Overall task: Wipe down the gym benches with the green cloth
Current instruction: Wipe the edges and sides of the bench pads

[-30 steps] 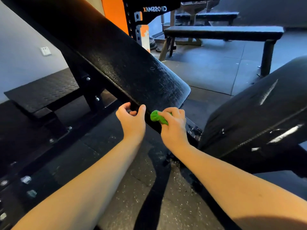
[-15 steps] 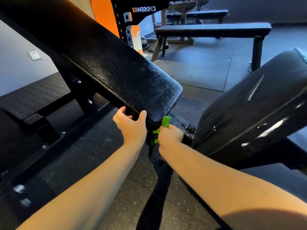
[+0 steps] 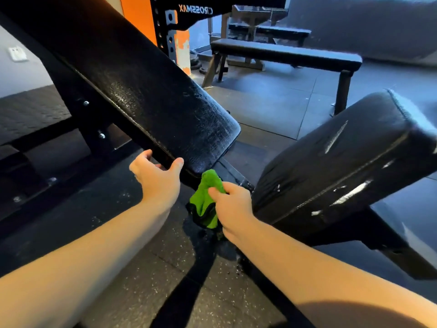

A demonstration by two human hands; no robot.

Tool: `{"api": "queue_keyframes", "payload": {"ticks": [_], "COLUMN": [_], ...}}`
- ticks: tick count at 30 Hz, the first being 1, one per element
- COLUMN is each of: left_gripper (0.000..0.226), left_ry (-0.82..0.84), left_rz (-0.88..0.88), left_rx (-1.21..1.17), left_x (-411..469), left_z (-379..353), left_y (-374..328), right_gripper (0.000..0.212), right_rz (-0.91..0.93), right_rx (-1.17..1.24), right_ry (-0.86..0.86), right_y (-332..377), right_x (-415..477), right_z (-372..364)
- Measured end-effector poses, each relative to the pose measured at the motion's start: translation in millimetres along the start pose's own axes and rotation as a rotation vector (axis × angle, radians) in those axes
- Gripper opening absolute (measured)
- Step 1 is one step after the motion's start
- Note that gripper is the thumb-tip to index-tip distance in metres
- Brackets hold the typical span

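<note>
A narrow gap separates the backrest pad [image 3: 142,95] lower edge from the seat pad [image 3: 343,162]. The left hand [image 3: 157,181] curls around that edge; the right hand [image 3: 233,209] clutches the green cloth [image 3: 204,200] just below it.

Inclined bench pad [image 3: 146,98]: runs from upper left down to centre.
Seat pad [image 3: 343,166]: right of it, across a gap.
Left hand [image 3: 157,178]: grips the inclined bench pad's near edge beside its lower corner.
Cloth [image 3: 205,200]: under that corner, in the gap, held by the right hand [image 3: 233,207] just beside it.
Flat bench [image 3: 283,54]: behind, on the floor [image 3: 272,100].
Rack upright [image 3: 170,31]: left of the flat bench.
</note>
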State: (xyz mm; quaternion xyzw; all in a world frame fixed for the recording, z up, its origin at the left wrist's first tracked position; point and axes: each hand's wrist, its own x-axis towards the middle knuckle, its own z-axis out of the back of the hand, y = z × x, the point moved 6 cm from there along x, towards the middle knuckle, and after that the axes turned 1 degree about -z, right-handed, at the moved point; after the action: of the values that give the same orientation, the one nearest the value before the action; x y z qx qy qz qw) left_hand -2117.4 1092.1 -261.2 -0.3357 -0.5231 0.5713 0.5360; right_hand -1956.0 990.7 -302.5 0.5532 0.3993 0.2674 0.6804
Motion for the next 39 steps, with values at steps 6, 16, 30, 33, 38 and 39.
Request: {"api": "queue_keyframes", "payload": {"ticks": [6,16,30,33,38,39], "left_gripper": [0.030,0.055,0.022,0.019,0.014,0.020], "left_ry": [0.410,1.002,1.165,1.242,1.292,1.286], "left_rz": [-0.138,-0.140,0.037,0.038,0.236,0.247], "left_rx": [0.136,0.115,0.111,0.214,0.203,0.195], "left_x": [-64.7,-136.3,-152.9,-158.8,-166.4,-167.6], "left_z": [-2.1,-7.2,-20.6,-23.5,-19.7,-18.7], "left_y": [29.2,83.8,98.5,105.9,123.0,123.5], "right_gripper": [0.018,0.023,0.010,0.008,0.016,0.018], "right_rz": [0.032,0.121,0.154,0.173,0.123,0.090], "right_rx": [-0.163,-0.590,-0.684,-0.716,-0.729,-0.694], "right_ry": [0.244,0.457,0.381,0.362,0.351,0.356], "right_y": [-7.4,-72.0,-88.0,-91.4,-109.0,-114.4], "right_x": [-53.4,-72.9,-60.0,-56.5,-52.2,-53.0], "right_z": [32.2,40.5,52.4,57.2,63.1,63.1]}}
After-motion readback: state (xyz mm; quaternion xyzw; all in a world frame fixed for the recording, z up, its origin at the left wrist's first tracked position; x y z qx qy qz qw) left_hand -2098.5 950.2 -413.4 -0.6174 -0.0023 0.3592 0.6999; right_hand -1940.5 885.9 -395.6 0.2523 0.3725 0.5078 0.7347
